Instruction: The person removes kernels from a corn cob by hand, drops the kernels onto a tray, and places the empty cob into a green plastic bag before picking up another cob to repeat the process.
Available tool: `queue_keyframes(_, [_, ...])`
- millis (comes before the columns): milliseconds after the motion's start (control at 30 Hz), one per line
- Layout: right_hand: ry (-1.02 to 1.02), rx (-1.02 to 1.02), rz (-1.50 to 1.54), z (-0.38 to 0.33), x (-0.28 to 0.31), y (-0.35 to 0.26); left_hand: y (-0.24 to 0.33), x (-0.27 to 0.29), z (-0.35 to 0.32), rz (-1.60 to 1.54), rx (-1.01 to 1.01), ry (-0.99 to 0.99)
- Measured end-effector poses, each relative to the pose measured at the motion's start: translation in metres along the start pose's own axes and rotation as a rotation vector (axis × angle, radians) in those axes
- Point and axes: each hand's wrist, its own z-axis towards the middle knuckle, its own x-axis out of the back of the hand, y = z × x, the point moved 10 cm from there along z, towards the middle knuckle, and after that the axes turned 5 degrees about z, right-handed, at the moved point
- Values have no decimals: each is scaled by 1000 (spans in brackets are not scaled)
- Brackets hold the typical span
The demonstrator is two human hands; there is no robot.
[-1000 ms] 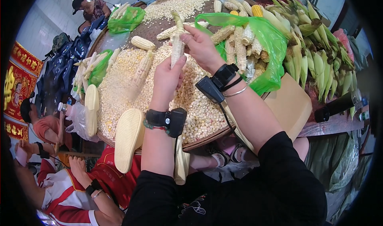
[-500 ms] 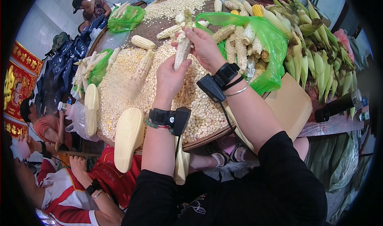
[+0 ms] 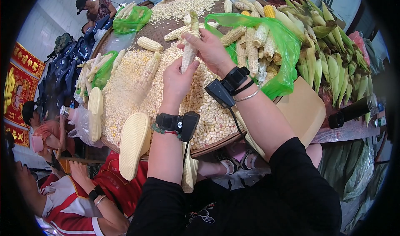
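A mostly stripped corn cob (image 3: pixel 190 52) is held slanted between my two hands, over the near middle of a round woven tray (image 3: pixel 216 142). My left hand (image 3: pixel 178 78) grips its lower end. Higher up, the fingers and thumb of my right hand (image 3: pixel 210 50) close around the cob. Loose corn kernels (image 3: pixel 208 104) lie heaped under and around both hands. A whole pale ear of corn (image 3: pixel 149 44) rests left of the held cob, and another ear (image 3: pixel 177 33) lies just behind it. What my fingertips press on the cob is partly hidden.
Right of my hands a green bag (image 3: pixel 287 48) holds bare cobs. Unshelled corn in husks (image 3: pixel 329 65) is piled far right, near a dark bottle (image 3: pixel 352 111). Cream slipper soles (image 3: pixel 134 146) stand at the tray's near left edge. Other people sit left and far.
My right hand has shifted slightly left and down along the cob. At the left, a person's arm with a pink cup has moved.
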Motion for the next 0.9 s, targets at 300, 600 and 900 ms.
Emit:
queue_keyframes(300, [-46, 112, -256, 3, 5, -1, -6, -5, 1, 37, 35, -21])
queue_keyframes(600, [-74, 35, -24, 2, 0, 3, -9, -2, 2, -39, 60, -9])
queue_keyframes(900, [89, 125, -383, 2, 18, -2, 10, 1, -3, 200, -63, 49])
